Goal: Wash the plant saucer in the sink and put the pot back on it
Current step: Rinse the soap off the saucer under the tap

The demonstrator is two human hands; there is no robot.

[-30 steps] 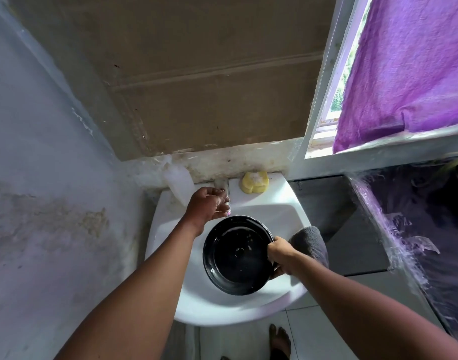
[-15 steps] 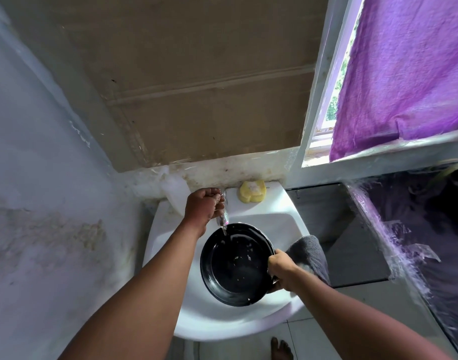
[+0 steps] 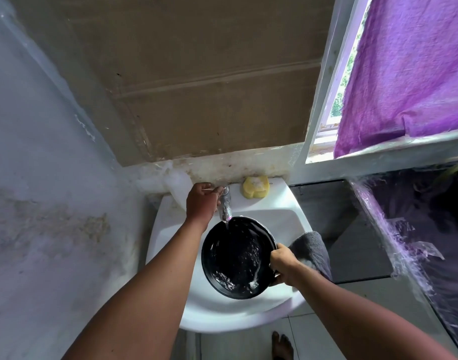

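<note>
The right hand pinches the black saucer by its rim; the dish spreads leftward from that grip, over the sink; the left hand, fingers curled on the tap, sits just beyond the saucer's far edge, where water lands.

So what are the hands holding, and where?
The right hand grips the black saucer by its right rim, over the sink. The left hand is on the tap at its top.
</note>
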